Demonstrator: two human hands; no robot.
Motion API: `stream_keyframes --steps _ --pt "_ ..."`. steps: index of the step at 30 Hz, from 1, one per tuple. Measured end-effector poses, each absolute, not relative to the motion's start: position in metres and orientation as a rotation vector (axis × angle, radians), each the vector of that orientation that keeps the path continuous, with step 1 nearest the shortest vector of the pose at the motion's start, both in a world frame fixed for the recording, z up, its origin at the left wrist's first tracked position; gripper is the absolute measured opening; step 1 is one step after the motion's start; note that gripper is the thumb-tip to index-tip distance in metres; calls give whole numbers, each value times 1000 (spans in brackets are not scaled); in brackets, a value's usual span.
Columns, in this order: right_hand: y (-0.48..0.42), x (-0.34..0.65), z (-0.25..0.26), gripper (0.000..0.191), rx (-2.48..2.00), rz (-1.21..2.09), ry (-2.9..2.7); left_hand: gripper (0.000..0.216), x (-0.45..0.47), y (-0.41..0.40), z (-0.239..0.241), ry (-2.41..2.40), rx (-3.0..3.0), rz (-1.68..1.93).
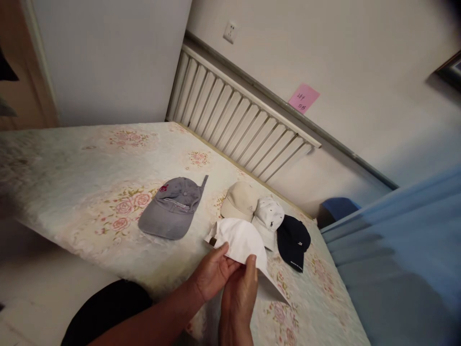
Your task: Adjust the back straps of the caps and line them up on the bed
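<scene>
Both my hands grip a white cap [240, 239] at the near edge of a floral bed [90, 163]. My left hand [212, 273] pinches the cap's rear edge with thumb on top. My right hand [240, 294] holds its brim, which sticks out toward me to the right. The cap's crown rests on the bed just in front of three other caps.
A grey cap [171, 207] lies flat to the left. A beige cap [239, 201], a white cap with a small logo [268, 218] and a navy cap [293, 240] lie in a row behind. A radiator [237, 117] lines the wall. Blue fabric [403, 259] hangs on the right.
</scene>
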State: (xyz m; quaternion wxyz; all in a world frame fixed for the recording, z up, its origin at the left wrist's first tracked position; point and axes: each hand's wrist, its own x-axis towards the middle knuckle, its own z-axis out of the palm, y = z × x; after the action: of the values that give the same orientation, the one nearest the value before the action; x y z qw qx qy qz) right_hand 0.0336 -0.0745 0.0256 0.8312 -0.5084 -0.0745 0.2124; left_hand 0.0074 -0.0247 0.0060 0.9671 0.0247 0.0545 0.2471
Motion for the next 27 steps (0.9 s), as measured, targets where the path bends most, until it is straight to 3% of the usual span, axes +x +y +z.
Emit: stream_keyframes --steps 15,27 --pt "-87 55 51 24 -836 590 175 17 5 -25 12 143 127 517" --pt "-80 27 37 40 -896 491 87 30 0 -33 10 -76 206 444"
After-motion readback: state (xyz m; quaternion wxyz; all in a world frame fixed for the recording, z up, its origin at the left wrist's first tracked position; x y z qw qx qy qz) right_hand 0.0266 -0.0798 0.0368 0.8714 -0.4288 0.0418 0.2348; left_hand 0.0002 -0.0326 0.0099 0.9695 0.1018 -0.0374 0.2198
